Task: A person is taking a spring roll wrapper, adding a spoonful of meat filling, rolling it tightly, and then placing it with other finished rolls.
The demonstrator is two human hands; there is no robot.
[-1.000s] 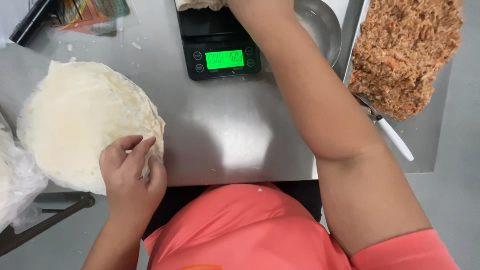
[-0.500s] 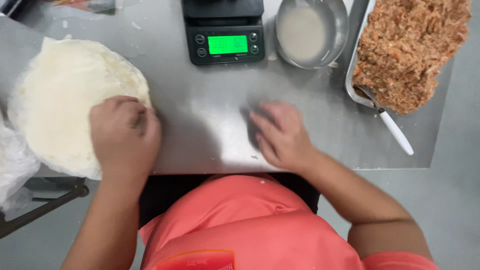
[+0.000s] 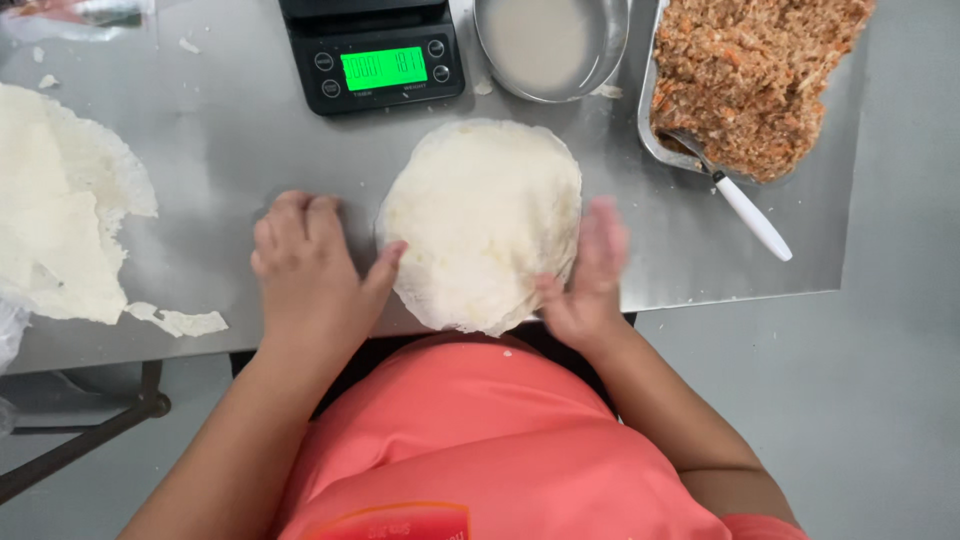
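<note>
One round white wrapper (image 3: 485, 225) is now lying flat on the metal table (image 3: 230, 150) right in front of the person, where half a second ago the table was bare. The left hand (image 3: 310, 275) is no longer pressing on the stack of wrappers (image 3: 60, 200) at the left; it is now resting beside the single wrapper, thumb touching its left edge. The right hand (image 3: 585, 280), blurry, is touching its right edge.
</note>
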